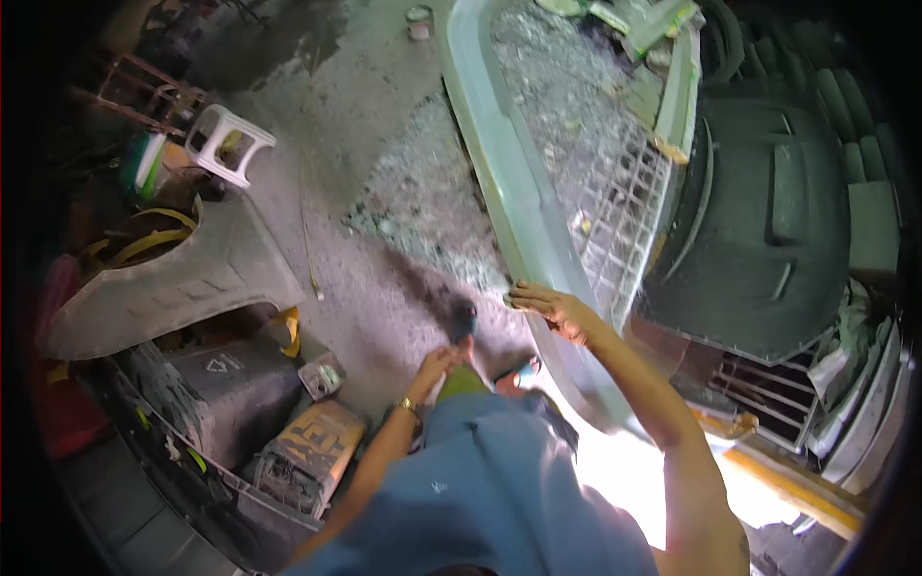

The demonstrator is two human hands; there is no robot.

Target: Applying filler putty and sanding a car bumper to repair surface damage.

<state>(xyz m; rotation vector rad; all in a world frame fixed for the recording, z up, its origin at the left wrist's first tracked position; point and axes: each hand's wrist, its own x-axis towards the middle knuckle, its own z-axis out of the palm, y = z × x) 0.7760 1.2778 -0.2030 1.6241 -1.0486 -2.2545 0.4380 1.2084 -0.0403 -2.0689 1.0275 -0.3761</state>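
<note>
My right hand lies across the left edge of a long grey bumper stretching ahead, fingers together (whether pinching anything, I cannot tell), left hand by my green-clad leg, grip unclear.

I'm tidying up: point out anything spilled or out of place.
Pale debris lies strewn over the floor on both sides of the panel by the right hand; loose and uncontained, it looks spilled.
</note>
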